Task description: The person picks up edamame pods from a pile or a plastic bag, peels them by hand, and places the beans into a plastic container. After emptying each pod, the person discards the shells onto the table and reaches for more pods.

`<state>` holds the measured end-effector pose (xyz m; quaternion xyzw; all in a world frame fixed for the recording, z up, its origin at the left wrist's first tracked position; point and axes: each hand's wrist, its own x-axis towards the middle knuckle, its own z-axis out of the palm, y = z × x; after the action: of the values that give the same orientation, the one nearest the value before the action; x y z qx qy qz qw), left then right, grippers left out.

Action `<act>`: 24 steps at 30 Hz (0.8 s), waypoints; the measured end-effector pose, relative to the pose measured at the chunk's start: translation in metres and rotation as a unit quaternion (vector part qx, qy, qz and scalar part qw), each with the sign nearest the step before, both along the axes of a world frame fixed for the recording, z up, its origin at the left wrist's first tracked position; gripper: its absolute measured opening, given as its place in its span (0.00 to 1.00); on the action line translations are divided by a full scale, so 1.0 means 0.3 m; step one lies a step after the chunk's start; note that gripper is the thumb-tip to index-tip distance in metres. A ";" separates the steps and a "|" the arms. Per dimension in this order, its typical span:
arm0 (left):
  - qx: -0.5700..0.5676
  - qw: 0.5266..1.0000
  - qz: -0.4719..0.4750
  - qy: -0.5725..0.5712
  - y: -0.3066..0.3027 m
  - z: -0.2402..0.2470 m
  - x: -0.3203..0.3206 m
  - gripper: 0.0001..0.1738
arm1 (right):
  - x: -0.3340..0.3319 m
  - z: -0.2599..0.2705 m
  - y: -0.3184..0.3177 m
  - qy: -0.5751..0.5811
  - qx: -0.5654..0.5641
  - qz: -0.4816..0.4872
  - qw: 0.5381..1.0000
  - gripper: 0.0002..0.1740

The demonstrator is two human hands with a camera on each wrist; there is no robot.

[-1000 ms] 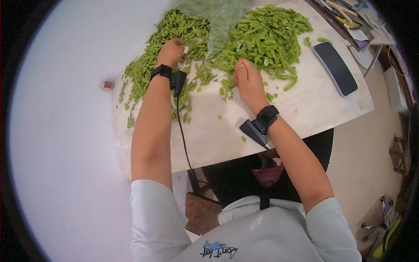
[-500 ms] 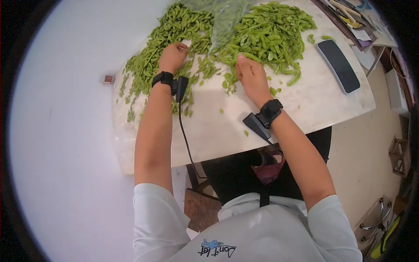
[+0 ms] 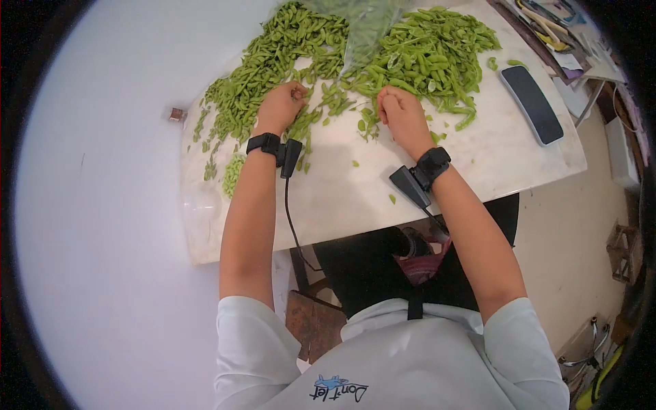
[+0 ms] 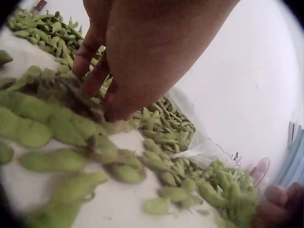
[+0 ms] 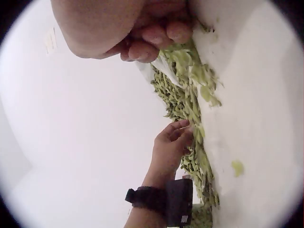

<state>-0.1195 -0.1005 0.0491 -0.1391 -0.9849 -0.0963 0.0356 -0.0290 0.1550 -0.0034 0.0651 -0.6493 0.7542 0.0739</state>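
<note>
My left hand (image 3: 280, 108) is down among loose green soybean pods (image 3: 335, 99) left of the table's middle. Its bent fingers meet a dark, withered-looking pod (image 4: 66, 92) in the left wrist view, and in the head view a bit of dark green shows between thumb and fingers. To the right, my right hand (image 3: 404, 119) is curled just in front of the bigger pod heap (image 3: 437, 58). Its fingers (image 5: 154, 35) are folded toward the palm, whose inside is hidden; nothing shows sticking out.
Another pod heap (image 3: 301, 31) spreads along the far left, with a clear plastic bag (image 3: 369, 31) between the heaps. Shelled beans (image 3: 234, 174) lie by my left forearm. A phone (image 3: 531, 104) rests near the right edge of the table (image 3: 342, 198). Cables hang from both wrist cameras.
My left hand has drawn back toward me and slightly right, down to the loose pods. The right hand has shifted a little right, staying curled. The shelled beans have come into view.
</note>
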 end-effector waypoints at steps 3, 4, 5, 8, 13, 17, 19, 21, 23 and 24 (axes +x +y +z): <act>0.033 0.999 0.026 0.010 0.003 -0.004 0.020 0.14 | -0.005 -0.005 0.000 0.020 0.020 -0.005 1.000 0.14; 0.048 0.998 0.026 0.029 0.003 0.002 0.030 0.14 | -0.008 -0.007 -0.001 0.028 0.028 -0.008 0.999 0.14; 0.063 0.997 0.025 0.047 0.001 0.008 0.042 0.15 | -0.007 -0.011 -0.002 0.017 -0.010 0.003 1.000 0.15; 0.185 0.981 0.010 0.060 0.039 0.022 0.073 0.17 | 0.001 0.010 0.003 -0.005 -0.068 0.021 0.997 0.18; 0.455 0.889 -0.012 -0.056 0.218 0.051 0.192 0.18 | 0.011 0.026 0.002 -0.007 0.001 0.017 1.000 0.23; 0.560 0.825 -0.057 -0.043 0.328 -0.003 0.219 0.21 | 0.013 0.034 -0.002 -0.016 -0.049 0.025 0.998 0.20; 0.605 0.792 -0.059 -0.048 0.355 -0.029 0.223 0.23 | 0.016 0.051 0.003 -0.019 -0.044 0.016 0.999 0.15; 0.625 0.776 -0.073 -0.047 0.354 -0.056 0.212 0.24 | 0.024 0.065 -0.008 -0.020 -0.062 -0.007 0.998 0.12; 0.624 0.776 -0.087 -0.038 0.330 -0.093 0.217 0.23 | 0.015 0.055 -0.009 0.038 -0.026 -0.015 0.999 0.10; 0.623 0.776 -0.089 -0.040 0.320 -0.100 0.223 0.23 | 0.014 0.051 -0.013 0.068 -0.009 -0.016 0.998 0.10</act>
<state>-0.0526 -0.0045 0.0191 -0.1697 -0.6935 -0.6971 0.0660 -0.0248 0.1513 0.0119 0.1049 -0.6371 0.7524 0.1302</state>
